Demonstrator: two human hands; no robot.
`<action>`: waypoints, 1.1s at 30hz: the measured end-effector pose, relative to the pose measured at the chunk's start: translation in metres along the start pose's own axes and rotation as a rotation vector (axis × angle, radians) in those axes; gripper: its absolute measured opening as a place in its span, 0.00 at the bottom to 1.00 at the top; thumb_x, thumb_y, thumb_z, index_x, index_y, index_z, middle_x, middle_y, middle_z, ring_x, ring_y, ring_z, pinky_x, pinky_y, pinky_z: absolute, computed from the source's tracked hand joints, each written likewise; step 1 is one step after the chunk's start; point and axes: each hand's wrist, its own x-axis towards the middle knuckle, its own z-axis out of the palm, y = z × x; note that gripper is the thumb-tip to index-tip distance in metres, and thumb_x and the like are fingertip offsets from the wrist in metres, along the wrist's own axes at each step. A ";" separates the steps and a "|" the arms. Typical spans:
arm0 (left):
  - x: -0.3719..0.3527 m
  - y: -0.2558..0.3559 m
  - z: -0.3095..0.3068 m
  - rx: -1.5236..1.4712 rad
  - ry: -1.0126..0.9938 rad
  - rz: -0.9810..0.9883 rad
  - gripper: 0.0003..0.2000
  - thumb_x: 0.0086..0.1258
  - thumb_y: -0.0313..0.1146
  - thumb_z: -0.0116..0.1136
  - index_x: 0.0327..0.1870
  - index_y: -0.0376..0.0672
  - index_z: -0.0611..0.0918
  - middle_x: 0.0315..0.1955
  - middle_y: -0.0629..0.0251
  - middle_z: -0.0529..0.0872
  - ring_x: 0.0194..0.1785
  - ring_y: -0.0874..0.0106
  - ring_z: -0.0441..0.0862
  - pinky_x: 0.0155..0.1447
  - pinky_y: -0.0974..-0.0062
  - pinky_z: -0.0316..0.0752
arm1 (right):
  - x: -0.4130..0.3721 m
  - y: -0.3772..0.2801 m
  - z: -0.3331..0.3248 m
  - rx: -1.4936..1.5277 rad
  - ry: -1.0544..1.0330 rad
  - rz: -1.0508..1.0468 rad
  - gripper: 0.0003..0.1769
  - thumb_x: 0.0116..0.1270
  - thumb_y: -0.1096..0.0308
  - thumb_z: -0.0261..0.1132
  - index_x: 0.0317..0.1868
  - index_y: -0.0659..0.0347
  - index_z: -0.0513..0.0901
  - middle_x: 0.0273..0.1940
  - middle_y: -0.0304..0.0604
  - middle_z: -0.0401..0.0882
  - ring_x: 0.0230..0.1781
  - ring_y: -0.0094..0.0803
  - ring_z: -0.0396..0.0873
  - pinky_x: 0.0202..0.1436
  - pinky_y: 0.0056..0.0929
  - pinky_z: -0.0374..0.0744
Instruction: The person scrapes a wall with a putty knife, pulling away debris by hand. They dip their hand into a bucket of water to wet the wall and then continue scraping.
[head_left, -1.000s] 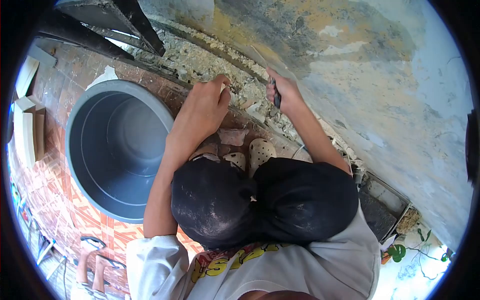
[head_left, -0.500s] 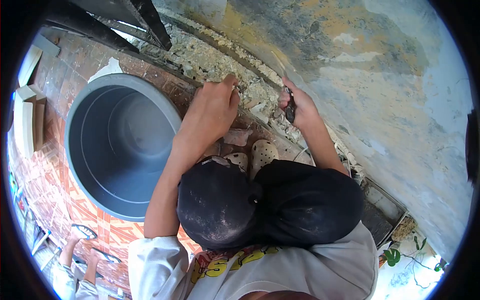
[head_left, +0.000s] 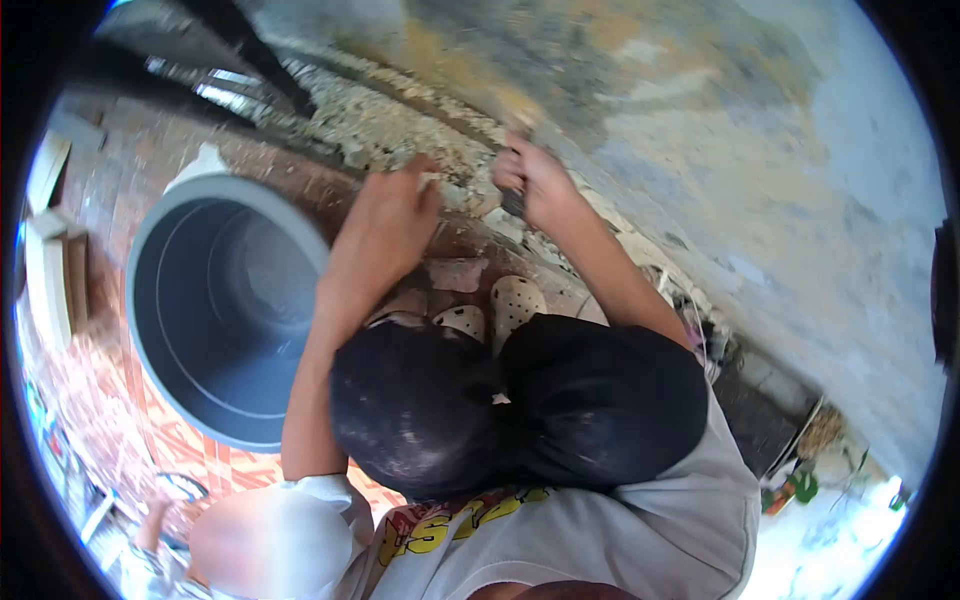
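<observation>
My right hand [head_left: 535, 183] is wrapped round the dark handle of a tool [head_left: 513, 203], whose far end is blurred against the stained wall [head_left: 650, 120]. My left hand [head_left: 395, 215] is closed over the rubble strip [head_left: 385, 125] at the foot of the wall; a small pale bit shows at its fingertips, too small to name. Beside my left forearm stands a large grey tub [head_left: 230, 310] with nothing visible inside. A flat reddish piece [head_left: 458, 274] lies on the floor between my left hand and my shoes [head_left: 517, 302].
Dark metal legs [head_left: 245, 50] stand at the upper left. Pale boxes or boards [head_left: 50, 280] lie at the left edge. Another person's foot [head_left: 180, 487] shows at the lower left, blurred. Behind on the right are a dark box [head_left: 765, 400] and a green plant [head_left: 802, 487].
My right hand has moved left and slightly up along the wall with the tool. My left hand has shifted a little left. The camera view has also shifted somewhat.
</observation>
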 end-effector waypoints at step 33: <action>0.008 0.005 -0.011 -0.784 0.104 -0.069 0.19 0.77 0.35 0.43 0.58 0.28 0.74 0.39 0.55 0.86 0.41 0.66 0.84 0.51 0.70 0.77 | -0.125 0.009 -0.036 -1.169 0.060 -1.082 0.20 0.62 0.63 0.73 0.51 0.60 0.79 0.37 0.46 0.84 0.34 0.30 0.79 0.43 0.29 0.77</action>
